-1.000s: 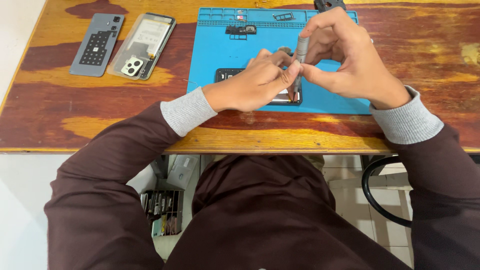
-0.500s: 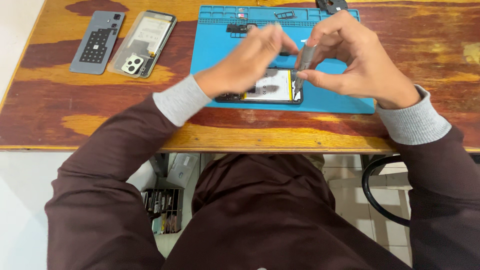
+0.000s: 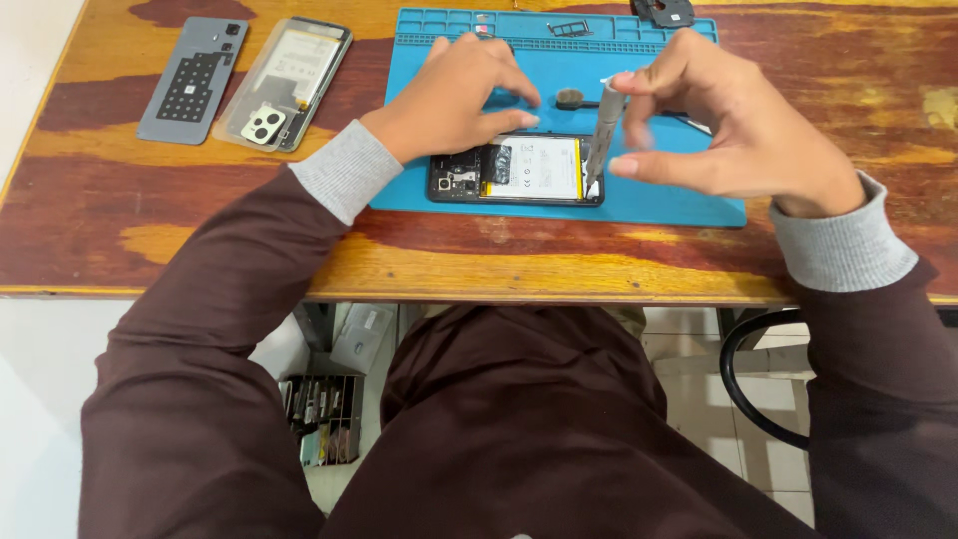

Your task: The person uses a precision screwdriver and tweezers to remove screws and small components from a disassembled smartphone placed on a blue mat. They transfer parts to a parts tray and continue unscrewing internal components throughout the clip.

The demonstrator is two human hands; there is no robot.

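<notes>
Screwdriver (image 3: 603,135) stands near-upright (tip down) over opened phone (image 3: 519,168).

Light: bright, even, soft.
Shadows: faint under hands.
Glare: mild on tabletop (image 3: 619,265).
Focus: sharp; fingertips slightly blurred.

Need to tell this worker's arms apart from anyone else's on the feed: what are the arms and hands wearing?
Both arms wear dark maroon long sleeves that end in light grey ribbed cuffs at the wrists. The left hand and right hand are bare: no gloves, and no rings, watch or wrist strap show. The same maroon fabric covers the torso.
</notes>
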